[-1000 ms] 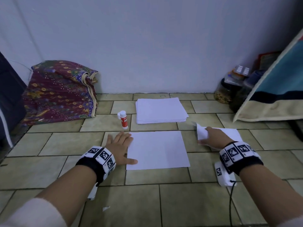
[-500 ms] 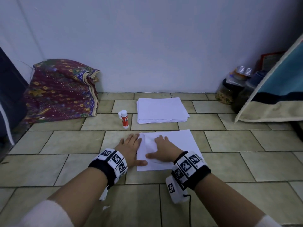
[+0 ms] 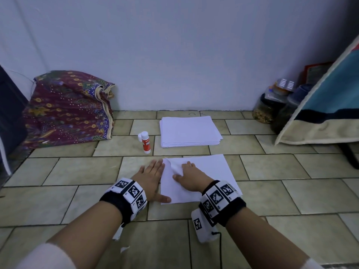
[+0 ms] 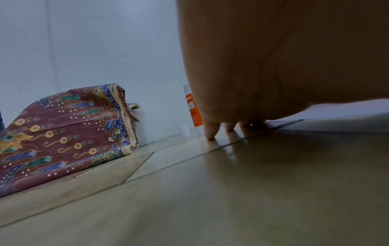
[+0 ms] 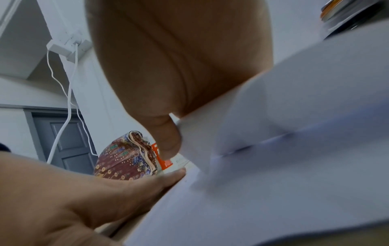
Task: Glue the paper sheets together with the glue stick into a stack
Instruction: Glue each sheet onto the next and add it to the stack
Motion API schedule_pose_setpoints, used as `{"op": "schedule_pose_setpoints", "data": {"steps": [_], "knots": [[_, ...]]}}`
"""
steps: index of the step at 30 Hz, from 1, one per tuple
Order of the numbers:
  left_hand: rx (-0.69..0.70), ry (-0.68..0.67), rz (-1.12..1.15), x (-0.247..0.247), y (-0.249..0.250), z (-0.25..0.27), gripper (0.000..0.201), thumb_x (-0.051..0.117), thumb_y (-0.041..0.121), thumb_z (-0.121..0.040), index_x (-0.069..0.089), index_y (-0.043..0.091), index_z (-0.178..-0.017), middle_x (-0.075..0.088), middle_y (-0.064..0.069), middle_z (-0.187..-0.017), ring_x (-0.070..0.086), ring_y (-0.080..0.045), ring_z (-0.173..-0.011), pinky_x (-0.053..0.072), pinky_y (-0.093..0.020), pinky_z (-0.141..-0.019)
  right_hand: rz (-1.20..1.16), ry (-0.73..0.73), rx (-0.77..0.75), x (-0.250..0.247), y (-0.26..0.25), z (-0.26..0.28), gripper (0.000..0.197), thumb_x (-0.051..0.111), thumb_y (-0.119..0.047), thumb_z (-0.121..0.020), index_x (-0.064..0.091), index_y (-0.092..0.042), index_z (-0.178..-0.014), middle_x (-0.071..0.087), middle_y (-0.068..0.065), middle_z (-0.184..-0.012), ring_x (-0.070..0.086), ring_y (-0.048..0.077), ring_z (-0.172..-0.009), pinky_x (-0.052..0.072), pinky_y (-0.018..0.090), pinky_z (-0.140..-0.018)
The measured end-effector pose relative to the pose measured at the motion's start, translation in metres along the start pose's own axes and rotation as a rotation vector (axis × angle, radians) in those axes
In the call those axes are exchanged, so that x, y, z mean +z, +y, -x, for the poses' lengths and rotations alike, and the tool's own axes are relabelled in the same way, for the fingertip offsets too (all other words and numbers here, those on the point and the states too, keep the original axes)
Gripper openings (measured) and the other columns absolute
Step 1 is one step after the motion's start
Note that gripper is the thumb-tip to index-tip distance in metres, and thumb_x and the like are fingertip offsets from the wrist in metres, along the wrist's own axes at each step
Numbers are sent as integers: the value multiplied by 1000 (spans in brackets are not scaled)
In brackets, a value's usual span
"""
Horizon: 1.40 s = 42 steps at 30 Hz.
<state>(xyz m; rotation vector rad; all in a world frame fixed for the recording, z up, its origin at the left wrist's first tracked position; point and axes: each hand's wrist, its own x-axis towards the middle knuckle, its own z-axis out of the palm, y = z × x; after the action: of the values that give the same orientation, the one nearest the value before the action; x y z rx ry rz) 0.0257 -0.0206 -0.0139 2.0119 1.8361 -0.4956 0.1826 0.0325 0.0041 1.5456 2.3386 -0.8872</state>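
A white rectangular paper sheet [image 3: 206,171] lies flat on the floor at the centre of the head view, with a second white sheet [image 3: 175,167] on it whose left part lifts and curls. The right hand [image 3: 191,179] holds that lifted sheet, thumb under the paper and fingers over it in the right-wrist view. The left hand [image 3: 151,177] lies flat at 9 o'clock of the sheets, fingers straight on the tile, thumb touching the lower sheet's near-left corner.

At 12 o'clock, well apart from the sheets, sits a neat stack of white paper [image 3: 189,131]. Just beside its left edge stands an upright glue stick with an orange label [image 3: 146,142], its white cap [image 4: 183,131] on the floor next to it.

The floor is glossy beige rectangular tile [image 3: 77,171], meeting a plain pale blue-grey wall [image 3: 174,51]. At 10 o'clock a folded maroon floral cloth [image 3: 68,107] leans on the wall. At 2 o'clock stand clear storage jars [image 3: 272,105] beside a slanted blue, black and cream mat [image 3: 326,105].
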Motion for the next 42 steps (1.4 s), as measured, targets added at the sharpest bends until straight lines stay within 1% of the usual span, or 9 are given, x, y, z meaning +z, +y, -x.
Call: {"op": "schedule_pose_setpoints", "data": {"steps": [5,15,23,27,32,34,37,39,42], "knots": [[-7,12,-5,0,2,1,116,53,71,-81,-18,9,-150,-22,-5,-159,-17,-20,-147,-1,-45,-120,-64,-11,-38,-11,5,10,52,32,-35,-103,29,-4,-146,33,12,-150,32,27,-136,26,32,-108],[-6,15,-12,-4,3,5,115,52,71,-81,-17,9,-151,-20,-5,-159,-16,-20,-147,0,-44,-121,-43,-48,-55,-15,-1,18,49,28,-33,-104,38,-3,-141,42,15,-145,41,28,-130,31,31,-102],[-3,-1,-30,-4,1,4,115,51,72,-81,-17,10,-151,-22,-3,-159,-18,-18,-147,0,-45,-121,-1276,238,73,-78,65,38,29,46,-20,-100,61,6,-103,71,8,-79,66,18,-69,54,29,-65],[-5,-14,-42,-4,0,3,116,50,73,-81,-18,10,-151,-24,-3,-158,-19,-19,-147,1,-44,-121,-1563,499,26,-113,89,58,21,46,-20,-100,60,-6,-95,71,2,-80,67,15,-76,55,26,-65],[-5,-21,-36,-7,3,5,115,49,73,-81,-17,10,-151,-24,-3,-158,-18,-19,-147,0,-45,-121,-1029,807,-2,-125,78,74,20,43,-19,-101,57,-9,-113,56,7,-102,51,21,-94,39,30,-78],[-4,-27,-28,-9,4,6,115,49,73,-82,-18,9,-151,-24,-4,-158,-18,-20,-147,0,-45,-120,-760,723,-22,-111,56,70,14,41,-18,-100,54,-18,-94,53,4,-91,48,19,-87,37,28,-68],[-5,-34,-26,-10,5,7,115,49,72,-82,-18,9,-151,-24,-4,-158,-18,-20,-147,1,-45,-121,-365,402,-4,-70,29,44,45,33,-23,-104,29,-7,-146,30,12,-152,27,26,-140,25,34,-108],[-11,-30,-22,-10,6,7,115,51,72,-81,-17,9,-151,-23,-4,-159,-17,-20,-147,2,-45,-121,-247,290,-8,-43,13,30,55,30,-24,-105,7,-5,-152,8,9,-160,6,23,-148,12,42,-118],[-16,-22,-7,-8,5,7,116,52,72,-81,-17,9,-151,-23,-4,-159,-17,-19,-147,2,-46,-120,-212,212,15,-18,-3,17,55,29,-23,-103,7,-4,-150,12,7,-158,8,24,-146,16,53,-115]]}}
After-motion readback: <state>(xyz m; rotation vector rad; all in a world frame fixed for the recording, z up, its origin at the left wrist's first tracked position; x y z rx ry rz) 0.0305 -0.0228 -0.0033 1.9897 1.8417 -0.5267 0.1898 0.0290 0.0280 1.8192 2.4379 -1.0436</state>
